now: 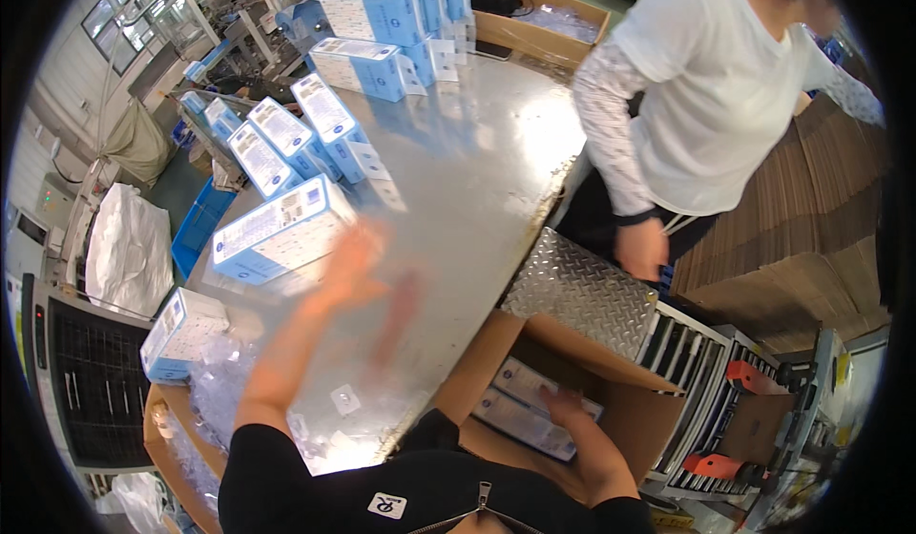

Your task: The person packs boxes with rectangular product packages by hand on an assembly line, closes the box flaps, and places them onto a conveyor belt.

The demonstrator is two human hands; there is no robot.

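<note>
Cartons (518, 424) lie paired, likely saving space, under right hand (568, 409); left hand (357, 255) blurs beside another carton (275, 233). Neither grip is discernible.

Factory packing area: metal-topped table (468, 176), roller conveyor (676, 351), open carton (632, 418), cardboard stack (797, 209), machinery (262, 38) beyond.

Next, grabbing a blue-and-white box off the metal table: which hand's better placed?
Your left hand, probably: though blurred, it's at the right end of a long blue-and-white box on the silvery metal table. Your right hand is inside the open brown cardboard carton.
</note>
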